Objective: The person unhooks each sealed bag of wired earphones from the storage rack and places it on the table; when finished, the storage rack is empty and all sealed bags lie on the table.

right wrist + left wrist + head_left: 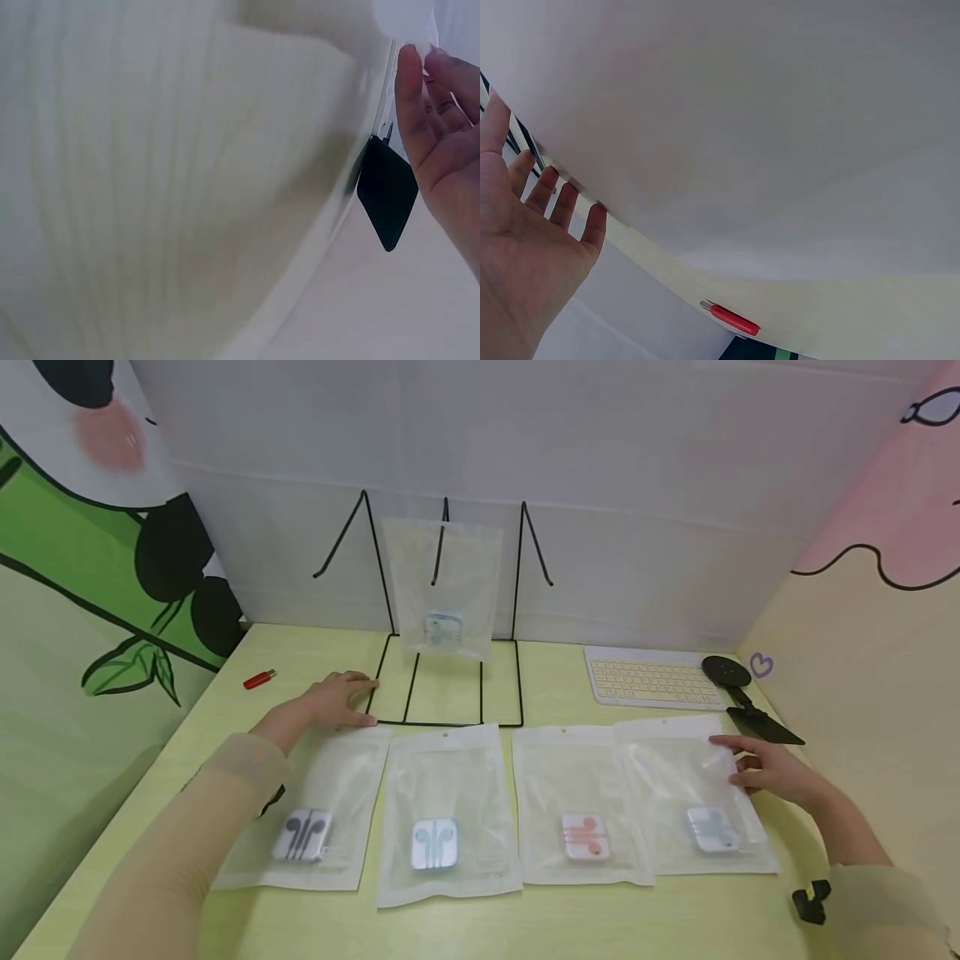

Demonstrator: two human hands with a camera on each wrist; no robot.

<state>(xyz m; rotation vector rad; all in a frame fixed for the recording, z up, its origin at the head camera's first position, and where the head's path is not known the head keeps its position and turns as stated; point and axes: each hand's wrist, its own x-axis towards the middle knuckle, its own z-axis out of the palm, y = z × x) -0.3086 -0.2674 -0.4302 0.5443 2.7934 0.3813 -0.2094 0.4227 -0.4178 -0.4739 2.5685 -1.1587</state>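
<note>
Earphones in small square cases show through translucent white bags. My left hand point(336, 700) reaches to the left side of the black wire rack point(519, 685), fingertips at its base wire; in the left wrist view its fingers are spread and slightly bent. Just below that hand lies the bag with dark earphones point(302, 835). My right hand point(776, 768) pinches the right edge of the rightmost bag point(667, 777), which holds pale blue earphones point(712, 829); thumb and index finger come together at the white edge in the right wrist view. Another bag point(468, 560) hangs from the rack's middle hook.
Between the outer bags lie a bag with light blue earphones point(435, 843) and one with pink earphones point(587, 837). The rightmost bag overlaps the pink one's. A white keyboard point(652, 678), a black stand point(750, 702) and a red USB stick point(259, 679) lie farther back.
</note>
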